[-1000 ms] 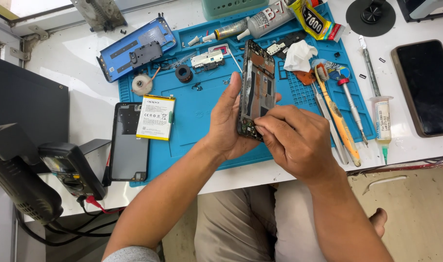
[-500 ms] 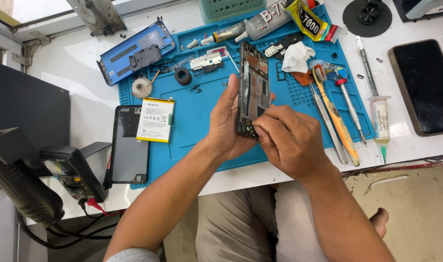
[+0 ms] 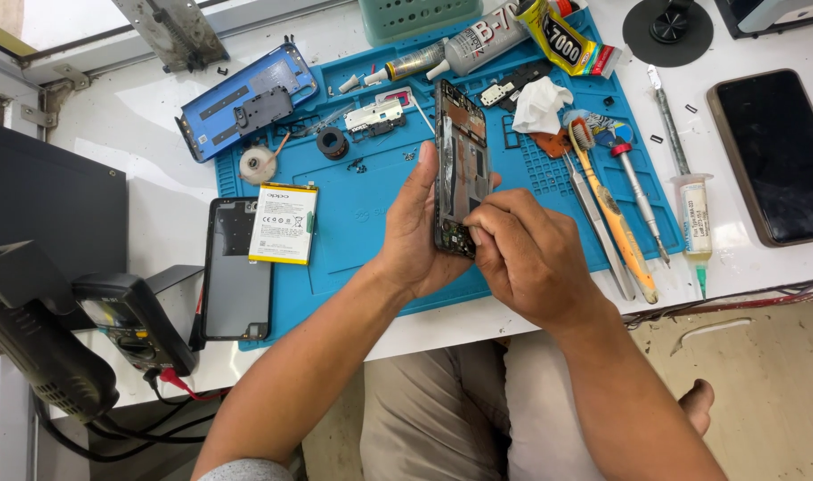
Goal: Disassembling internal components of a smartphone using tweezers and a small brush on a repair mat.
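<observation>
My left hand [image 3: 417, 227] grips an opened phone frame [image 3: 461, 151] with bare circuit boards, holding it upright on its long edge over the blue work mat [image 3: 362, 223]. My right hand [image 3: 527, 254] is pinched against the lower end of that phone, fingertips touching the board near its bottom corner. Whether a small part or tool sits between those fingers is hidden.
On the mat lie a white-and-yellow battery [image 3: 284, 223], a black screen panel [image 3: 237, 267], a blue back cover [image 3: 246, 98], glue tubes [image 3: 478, 44], a white cloth [image 3: 542, 102], tweezers and screwdrivers [image 3: 616, 214]. A dark phone [image 3: 780, 156] lies at right, a multimeter [image 3: 126, 316] at left.
Both hands with the phone frame have stayed almost in place; the right fingertips shifted slightly along the phone's lower end.
</observation>
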